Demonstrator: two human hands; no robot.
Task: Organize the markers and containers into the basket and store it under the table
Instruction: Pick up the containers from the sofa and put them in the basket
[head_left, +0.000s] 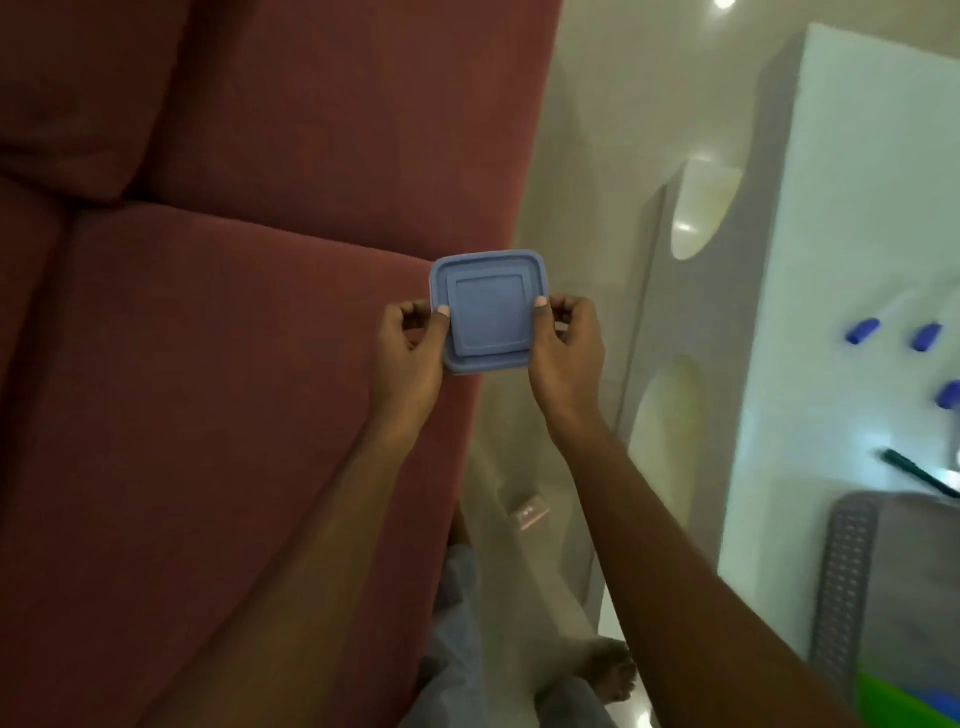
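Observation:
A square blue-lidded container is held in mid-air over the sofa's edge. My left hand grips its left side and my right hand grips its right side, thumbs on the lid. At the far right a grey woven basket stands on the white table, with something green and blue inside it. Blue marker caps lie on the table beyond the basket, and a dark marker lies near the basket's rim.
A red sofa fills the left half of the view. A pale glossy floor runs between sofa and table. My bare foot rests on the floor below, and a small pinkish object lies nearby.

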